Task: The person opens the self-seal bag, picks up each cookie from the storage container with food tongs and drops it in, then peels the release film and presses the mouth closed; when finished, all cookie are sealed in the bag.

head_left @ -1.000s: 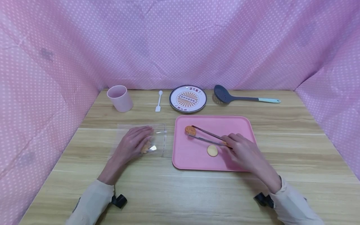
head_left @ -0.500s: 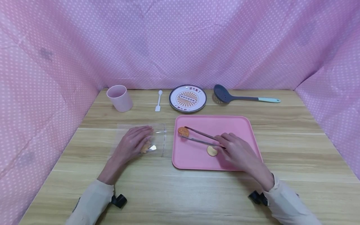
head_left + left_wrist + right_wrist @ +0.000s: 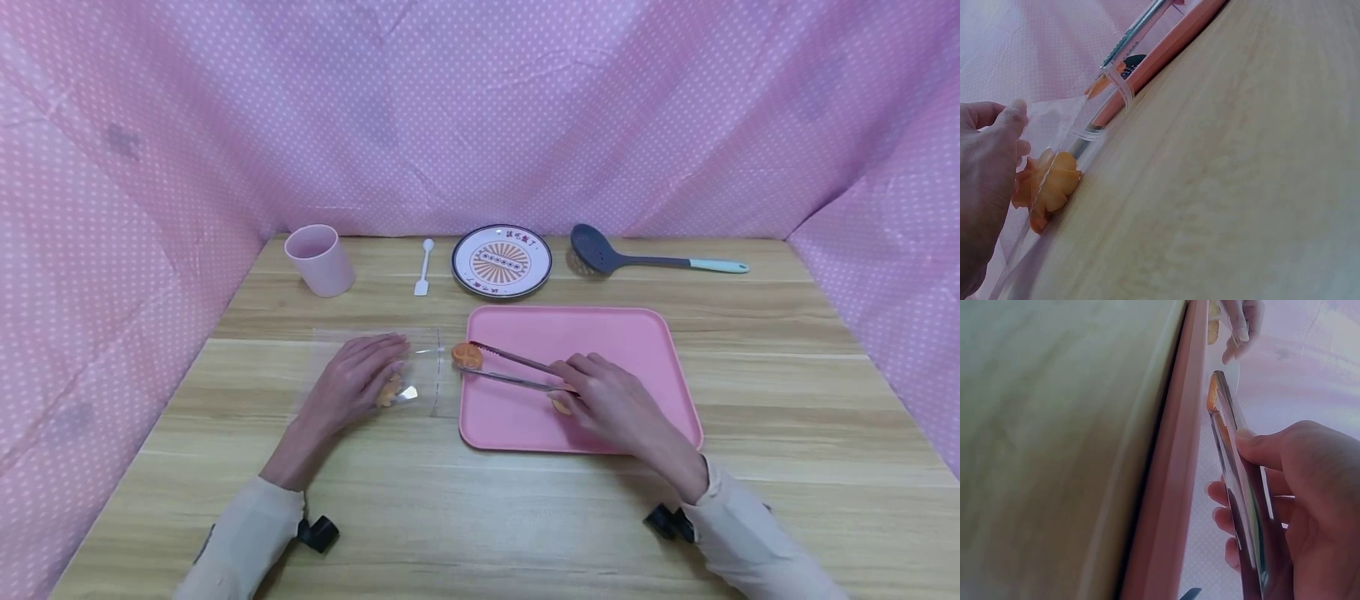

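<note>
Pink dotted cloth (image 3: 480,117) drapes the back and sides, and the wood-grained counter (image 3: 487,525) juts out in front of it. Along the far edge I see, left to right, a pale pink cup (image 3: 322,265), a small white scraper (image 3: 424,268), a plate (image 3: 502,262) with a sunburst and red lettering, and a dark skimmer (image 3: 637,260) whose handle ends in mint green. Nearer, a pink tray (image 3: 622,333) lies flat, with a clear bag (image 3: 422,367) just to its left.

Someone in pale sleeves (image 3: 243,533) leans in with both arms, a black device (image 3: 322,535) at each wrist. The right hand (image 3: 611,400) has its grip closed around steel tongs (image 3: 517,382), thumb on one arm, fingers on the other. Between the tips sits a round orange biscuit (image 3: 467,357), above the tray's left rim and just beside the bag's mouth; how high it hangs I can't judge. A pale biscuit (image 3: 561,407) lies on the tray, half hidden by that hand.

Over the bag, the left hand (image 3: 352,379) pinches the clear film between thumb and fingers, its grip narrow. Inside the bag rest golden biscuits (image 3: 1050,184), bunched close beside those fingers.
</note>
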`<state>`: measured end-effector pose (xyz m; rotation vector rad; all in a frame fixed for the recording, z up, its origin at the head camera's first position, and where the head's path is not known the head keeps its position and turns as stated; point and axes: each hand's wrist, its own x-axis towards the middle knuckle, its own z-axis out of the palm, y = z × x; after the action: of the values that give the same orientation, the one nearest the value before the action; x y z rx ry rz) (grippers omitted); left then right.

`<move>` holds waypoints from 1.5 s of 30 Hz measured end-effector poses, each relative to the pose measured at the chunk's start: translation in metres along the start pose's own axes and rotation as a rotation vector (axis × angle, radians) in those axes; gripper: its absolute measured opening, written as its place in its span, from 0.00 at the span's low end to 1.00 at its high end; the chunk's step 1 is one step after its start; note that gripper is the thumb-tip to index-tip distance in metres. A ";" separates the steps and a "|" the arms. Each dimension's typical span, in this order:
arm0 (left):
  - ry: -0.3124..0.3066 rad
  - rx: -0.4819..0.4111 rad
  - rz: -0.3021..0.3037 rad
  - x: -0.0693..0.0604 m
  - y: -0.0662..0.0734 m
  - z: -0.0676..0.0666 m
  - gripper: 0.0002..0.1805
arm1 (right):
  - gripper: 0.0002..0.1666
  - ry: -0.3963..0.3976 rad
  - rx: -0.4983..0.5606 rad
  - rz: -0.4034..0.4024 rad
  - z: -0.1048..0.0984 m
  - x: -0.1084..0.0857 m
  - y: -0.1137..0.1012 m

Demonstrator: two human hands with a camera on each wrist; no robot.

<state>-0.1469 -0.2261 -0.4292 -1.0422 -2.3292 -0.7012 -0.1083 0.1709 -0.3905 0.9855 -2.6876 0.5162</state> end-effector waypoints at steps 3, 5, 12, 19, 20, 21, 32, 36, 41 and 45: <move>-0.006 0.000 -0.005 0.000 0.001 -0.001 0.17 | 0.17 -0.001 0.000 -0.006 0.002 0.003 -0.003; -0.005 -0.001 -0.005 0.000 0.001 0.000 0.18 | 0.17 0.010 -0.010 -0.017 0.004 0.005 -0.005; -0.004 -0.001 -0.004 0.000 0.000 0.000 0.17 | 0.16 0.019 -0.001 -0.038 0.009 0.012 -0.011; 0.002 -0.001 -0.004 0.001 0.000 0.000 0.16 | 0.17 -0.006 0.028 -0.031 0.014 0.020 -0.016; 0.005 -0.001 -0.002 0.002 -0.001 0.000 0.18 | 0.17 -0.004 0.029 -0.035 0.015 0.022 -0.017; 0.009 -0.001 0.001 0.002 -0.001 0.000 0.19 | 0.17 -0.006 0.032 -0.036 0.015 0.023 -0.018; 0.014 -0.002 0.013 0.001 -0.003 0.001 0.18 | 0.16 -0.011 0.031 -0.055 0.023 0.038 -0.028; 0.007 -0.007 0.007 0.001 -0.002 0.001 0.15 | 0.15 -0.017 0.018 -0.060 0.025 0.043 -0.031; 0.000 -0.003 0.000 0.000 -0.003 0.001 0.16 | 0.14 -0.011 0.022 -0.067 0.028 0.049 -0.035; 0.005 -0.002 0.005 0.000 -0.003 0.002 0.16 | 0.15 -0.018 0.020 -0.054 0.031 0.053 -0.038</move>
<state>-0.1497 -0.2265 -0.4310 -1.0453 -2.3211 -0.7043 -0.1263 0.1009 -0.3915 1.0697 -2.6687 0.5271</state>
